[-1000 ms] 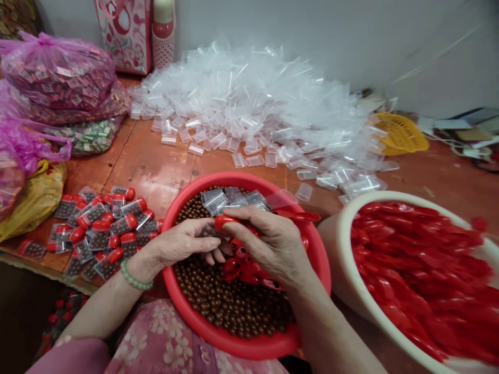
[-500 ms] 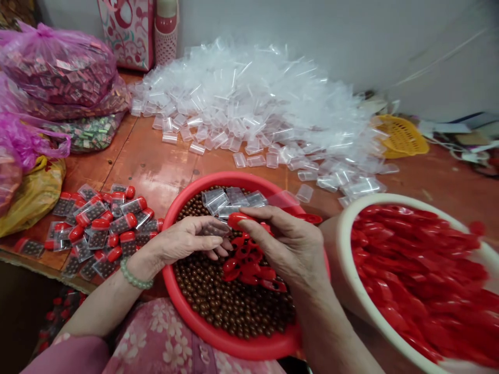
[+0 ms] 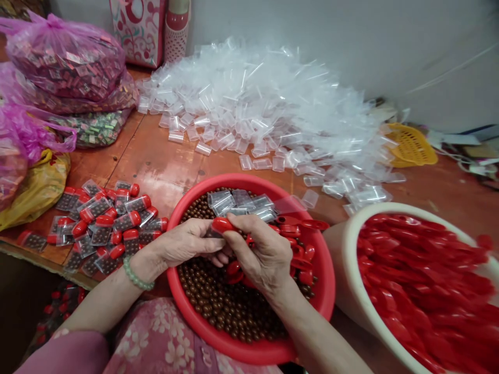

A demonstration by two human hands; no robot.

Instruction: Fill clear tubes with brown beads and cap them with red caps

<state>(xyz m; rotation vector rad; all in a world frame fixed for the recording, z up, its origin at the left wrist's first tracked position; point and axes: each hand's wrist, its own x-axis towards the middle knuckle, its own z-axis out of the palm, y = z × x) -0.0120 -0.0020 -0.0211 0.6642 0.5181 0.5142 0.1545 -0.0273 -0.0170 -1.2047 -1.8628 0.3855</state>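
Both hands meet over a red basin [image 3: 329, 296] of small brown balls [image 3: 230, 311]. My left hand [image 3: 191, 241], with a green bead bracelet [image 3: 136, 275] on its wrist, closes around a small clear container, mostly hidden by the fingers. Pinched between my right thumb and fingers is a red cap [image 3: 222, 224], at the container's end; whether it is fully seated I cannot tell. My right hand [image 3: 259, 252] hovers above loose red caps [image 3: 302, 257] lying on the balls. Several clear containers [image 3: 249, 202] rest at the basin's far side.
Capped containers of brown balls [image 3: 103, 228] lie piled on the table at left. Behind the basin spreads a heap of clear containers [image 3: 265, 104]. A white bucket [image 3: 353, 249] of red caps stands at right. Pink bags [image 3: 66, 57] and a yellow basket [image 3: 413, 145] sit farther back.
My right hand has moved left and brought the red cap to the container in my left hand. The left fingers have closed in. The whole view has shifted slightly.
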